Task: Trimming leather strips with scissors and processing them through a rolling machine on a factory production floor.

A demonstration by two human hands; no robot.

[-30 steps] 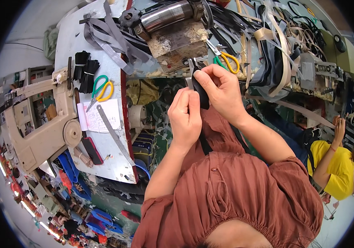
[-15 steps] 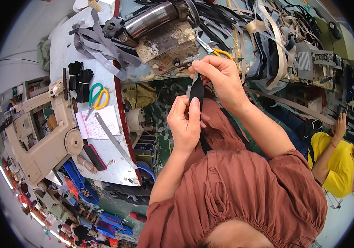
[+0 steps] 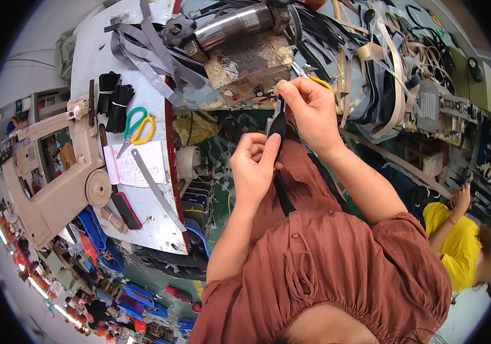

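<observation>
Black strap [image 3: 280, 129], green-and-yellow scissors [image 3: 136, 129], rust-brown dress [image 3: 337, 264], yellow shirt [image 3: 452, 243].

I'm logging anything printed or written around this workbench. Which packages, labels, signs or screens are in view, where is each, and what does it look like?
Paper sheet: flat on the white table left of the left hand, white rectangle with handwriting, under a metal ruler and below green-and-yellow scissors.
Dark flat slab: near the table's front edge, rectangular, red-edged; possibly a phone, screen not visible.
No packages, signs or lit screens can be made out.

Scissors [image 3: 135, 127] on table [image 3: 93, 57], seemingly left of hands.
</observation>
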